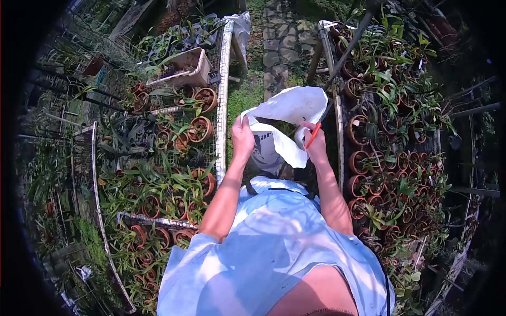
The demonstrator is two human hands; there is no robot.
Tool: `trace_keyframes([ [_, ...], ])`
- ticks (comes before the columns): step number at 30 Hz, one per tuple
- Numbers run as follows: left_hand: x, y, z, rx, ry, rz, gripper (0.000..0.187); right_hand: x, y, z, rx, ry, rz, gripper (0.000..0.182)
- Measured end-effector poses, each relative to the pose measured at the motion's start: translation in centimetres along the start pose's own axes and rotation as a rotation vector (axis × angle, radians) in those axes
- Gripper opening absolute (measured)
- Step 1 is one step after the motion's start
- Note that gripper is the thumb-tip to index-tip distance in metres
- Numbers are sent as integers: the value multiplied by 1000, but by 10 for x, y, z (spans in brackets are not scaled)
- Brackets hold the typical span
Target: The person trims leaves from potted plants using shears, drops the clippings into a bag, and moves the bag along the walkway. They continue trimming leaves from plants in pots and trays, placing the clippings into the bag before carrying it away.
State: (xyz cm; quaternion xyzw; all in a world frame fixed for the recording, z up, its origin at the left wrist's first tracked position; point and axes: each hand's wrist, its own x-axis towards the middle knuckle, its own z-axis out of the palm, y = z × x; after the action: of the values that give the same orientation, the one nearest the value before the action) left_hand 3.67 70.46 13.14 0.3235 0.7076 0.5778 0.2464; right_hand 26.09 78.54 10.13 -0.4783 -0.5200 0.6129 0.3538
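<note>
A white plastic sack (284, 105) with dark print on its side hangs between my hands, its mouth open toward me. My left hand (243, 139) is closed on the left edge of the sack's rim. On the opposite side, my right hand (316, 143) is closed around a tool with a red-orange handle (313, 135), and the rolled rim of the sack lies right at its fingers. The rest of this tool is hidden by the hand and the sack. Inside the sack's mouth some dark green shows.
Mesh-topped benches line both sides, with a white-edged frame (223, 100) on the left. Potted plants in terracotta pots (200, 129) crowd them, and more pots (359, 162) stand on the right. A beige plastic tub (197, 71) sits at the upper left. Ahead runs a stone path (279, 42).
</note>
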Motion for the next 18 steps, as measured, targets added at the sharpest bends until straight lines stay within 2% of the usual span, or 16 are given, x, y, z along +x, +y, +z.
trace_keyframes([
  [1,10,2,2,12,8,11,35,9,-4,4,1,-3,-6,32],
  [3,29,11,1,-12,-103,-53,34,24,-13,8,-4,-15,-42,34],
  [5,46,14,9,8,-30,-37,33,42,-13,11,43,-80,-127,34],
  [8,64,22,13,14,-2,11,33,64,-34,26,-12,14,27,31],
  [11,77,25,9,0,-11,105,30,91,-25,29,-17,-63,-44,31],
  [13,87,17,15,-48,32,72,28,104,-25,33,58,-124,-138,33],
  [15,94,14,16,-70,-4,98,28,122,-25,38,61,-105,-26,33],
  [18,119,-4,26,-42,5,94,25,158,-13,38,33,-90,-38,33],
])
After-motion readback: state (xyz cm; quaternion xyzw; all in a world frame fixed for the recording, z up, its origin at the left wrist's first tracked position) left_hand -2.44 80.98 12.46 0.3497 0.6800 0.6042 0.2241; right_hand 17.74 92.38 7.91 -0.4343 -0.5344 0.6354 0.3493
